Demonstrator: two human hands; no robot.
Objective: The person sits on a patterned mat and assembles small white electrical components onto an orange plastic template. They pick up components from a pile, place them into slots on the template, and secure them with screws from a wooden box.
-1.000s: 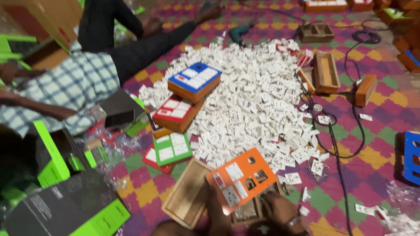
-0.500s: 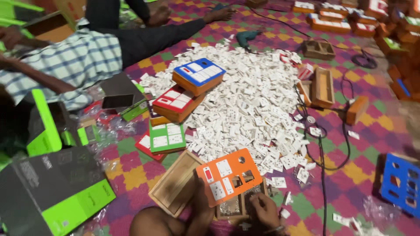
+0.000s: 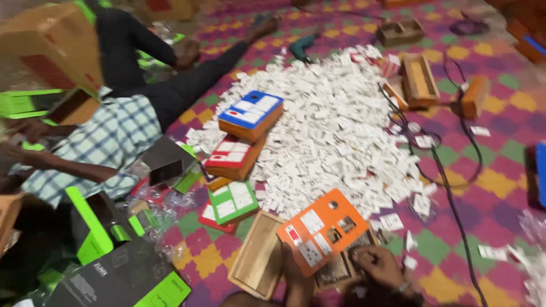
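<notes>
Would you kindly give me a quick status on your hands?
Left hand holds orange board. Right hand on wooden tray beneath. White tile pile just ahead.

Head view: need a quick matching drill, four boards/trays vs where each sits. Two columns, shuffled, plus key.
1. orange board
2. blue-topped box
3. green board
4. empty wooden tray

A. on the white tile pile's left edge
B. left of the left hand, on the mat
C. tilted up over the hands
D. below the red-topped box

Pairs: 1-C, 2-A, 3-D, 4-B
</notes>
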